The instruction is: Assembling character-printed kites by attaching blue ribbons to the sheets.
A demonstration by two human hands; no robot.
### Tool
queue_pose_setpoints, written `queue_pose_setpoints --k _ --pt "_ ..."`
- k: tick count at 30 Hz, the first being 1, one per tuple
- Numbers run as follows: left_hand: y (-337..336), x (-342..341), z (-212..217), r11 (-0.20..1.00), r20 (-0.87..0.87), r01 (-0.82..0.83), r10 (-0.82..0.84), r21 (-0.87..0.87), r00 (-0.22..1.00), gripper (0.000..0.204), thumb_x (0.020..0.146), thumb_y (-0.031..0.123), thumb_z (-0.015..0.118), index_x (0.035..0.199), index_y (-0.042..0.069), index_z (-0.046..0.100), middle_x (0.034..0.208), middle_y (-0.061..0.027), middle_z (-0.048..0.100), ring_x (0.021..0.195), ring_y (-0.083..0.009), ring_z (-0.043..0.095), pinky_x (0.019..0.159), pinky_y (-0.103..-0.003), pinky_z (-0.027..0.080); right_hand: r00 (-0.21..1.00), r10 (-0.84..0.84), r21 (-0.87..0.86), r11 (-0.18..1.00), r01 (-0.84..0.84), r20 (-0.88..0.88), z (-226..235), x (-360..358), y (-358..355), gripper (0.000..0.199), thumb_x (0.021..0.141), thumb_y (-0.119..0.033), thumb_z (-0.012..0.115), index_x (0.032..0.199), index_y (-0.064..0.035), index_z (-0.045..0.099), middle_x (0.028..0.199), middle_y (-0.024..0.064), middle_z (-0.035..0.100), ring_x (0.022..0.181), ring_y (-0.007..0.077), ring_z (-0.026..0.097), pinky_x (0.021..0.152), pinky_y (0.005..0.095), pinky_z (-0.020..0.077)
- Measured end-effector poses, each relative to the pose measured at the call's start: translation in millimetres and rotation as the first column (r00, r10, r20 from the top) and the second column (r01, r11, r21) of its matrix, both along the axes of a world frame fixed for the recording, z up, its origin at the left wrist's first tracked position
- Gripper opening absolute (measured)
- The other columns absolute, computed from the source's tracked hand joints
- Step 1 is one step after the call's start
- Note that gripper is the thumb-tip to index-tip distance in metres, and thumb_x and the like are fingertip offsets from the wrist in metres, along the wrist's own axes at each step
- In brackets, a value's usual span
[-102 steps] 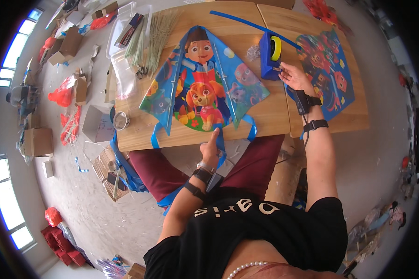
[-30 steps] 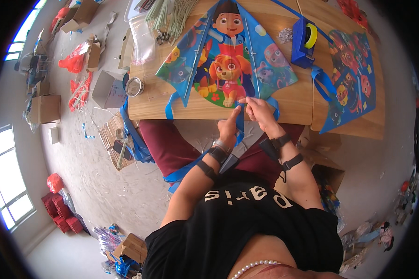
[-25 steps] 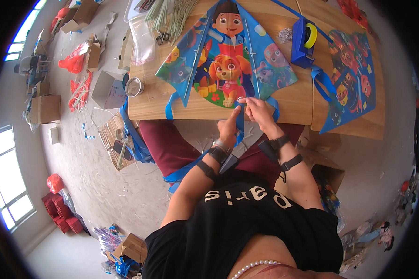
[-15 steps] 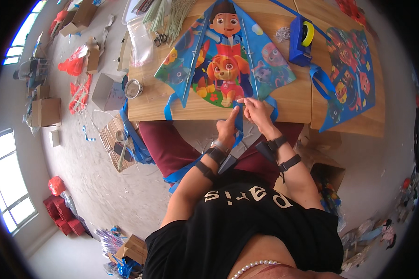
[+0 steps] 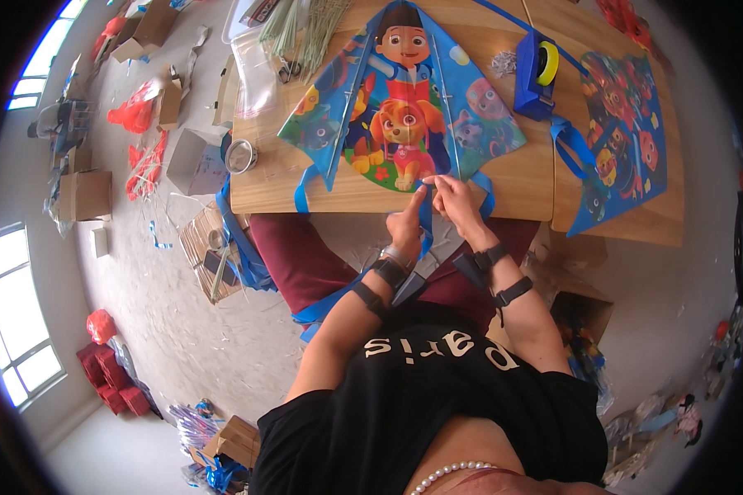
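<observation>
A colourful cartoon-print kite (image 5: 404,91) lies on the wooden table in front of me, its thin rods showing along both sides. Blue ribbons (image 5: 301,195) hang from its lower left and lower right. At the middle of its bottom edge, my left hand (image 5: 404,224) is closed on a blue ribbon strip (image 5: 426,221), thumb pointing up. My right hand (image 5: 457,205) pinches at the upper end of this same strip, close beside the left thumb. Whether the strip is fastened to the kite is hidden by the fingers.
A blue tape dispenser (image 5: 535,78) with a yellow roll stands right of the kite. Another printed kite sheet (image 5: 623,136) lies farther right. A metal-rimmed round container (image 5: 241,156) sits at the table's left edge, below clear plastic bags (image 5: 256,82). Cardboard boxes (image 5: 85,195) stand on the littered floor.
Both hands stay at the kite's bottom edge with the ribbon strip between them. The whole view has shifted very slightly; nothing was taken up or let go.
</observation>
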State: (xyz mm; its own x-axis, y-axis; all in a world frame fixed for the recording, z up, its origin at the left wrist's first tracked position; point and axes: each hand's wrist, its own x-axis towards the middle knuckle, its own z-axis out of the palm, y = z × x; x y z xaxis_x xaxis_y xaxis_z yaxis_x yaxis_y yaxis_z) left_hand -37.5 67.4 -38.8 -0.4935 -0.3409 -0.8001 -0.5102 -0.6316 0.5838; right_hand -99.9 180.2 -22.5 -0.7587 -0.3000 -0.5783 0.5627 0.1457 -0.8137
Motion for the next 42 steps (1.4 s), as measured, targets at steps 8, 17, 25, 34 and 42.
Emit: queue_pose_setpoints --k 8,17,25,34,42 --pt "5 -2 4 0.998 -0.024 -0.018 0.016 -0.059 1.000 0.037 0.078 0.042 0.086 0.069 0.017 0.060 0.059 0.0075 0.050 0.045 -0.0050 0.040 0.043 -0.025 0.026 0.914 0.258 0.175 0.962 -0.211 -0.314 -6 -12 13 0.029 0.107 -0.028 0.048 0.122 -0.0118 0.067 0.062 -0.0009 0.054 0.049 0.0064 0.046 0.046 0.0242 0.0368" --pt "0 0 6 0.999 0.050 -0.013 0.015 -0.043 0.999 0.038 0.077 0.037 0.088 0.081 0.007 0.066 0.065 0.0044 0.056 0.046 -0.0057 0.044 0.042 -0.027 0.030 0.539 0.485 0.603 0.795 0.055 -0.689 21 -35 7 0.028 0.096 -0.022 0.064 0.121 -0.0105 0.062 0.086 0.0150 0.071 0.080 0.0366 0.069 0.064 0.0457 0.0531" --pt "4 2 -4 0.997 -0.071 -0.068 0.066 -0.036 0.995 0.040 0.080 0.034 0.087 0.096 0.002 0.070 0.080 0.0035 0.063 0.057 -0.0045 0.051 0.047 -0.025 0.036 0.455 0.574 0.697 0.698 0.163 -0.681 2 -29 -8 0.045 0.074 -0.039 0.083 0.095 -0.0115 0.054 0.090 0.0070 0.060 0.087 0.0312 0.062 0.072 0.0445 0.0478" --pt "3 2 -9 0.990 -0.108 -0.048 0.034 -0.129 0.994 0.042 0.078 0.044 0.085 0.068 0.016 0.055 0.058 0.0058 0.049 0.044 -0.0059 0.040 0.042 -0.027 0.026 0.548 0.502 0.715 0.635 0.291 -0.669 -9 -27 -21 0.047 0.077 -0.051 0.077 0.091 -0.0118 0.054 0.089 0.0064 0.057 0.088 0.0294 0.060 0.075 0.0457 0.0431" --pt "-5 6 5 0.998 -0.026 0.067 -0.068 -0.008 0.997 0.036 0.082 0.034 0.084 0.096 0.004 0.070 0.075 0.0034 0.060 0.055 -0.0053 0.048 0.046 -0.026 0.033 0.543 0.552 0.769 0.525 0.364 -0.633 -16 -27 -24 0.046 0.085 -0.053 0.069 0.093 -0.0090 0.058 0.093 0.0111 0.060 0.091 0.0324 0.060 0.075 0.0515 0.0437"
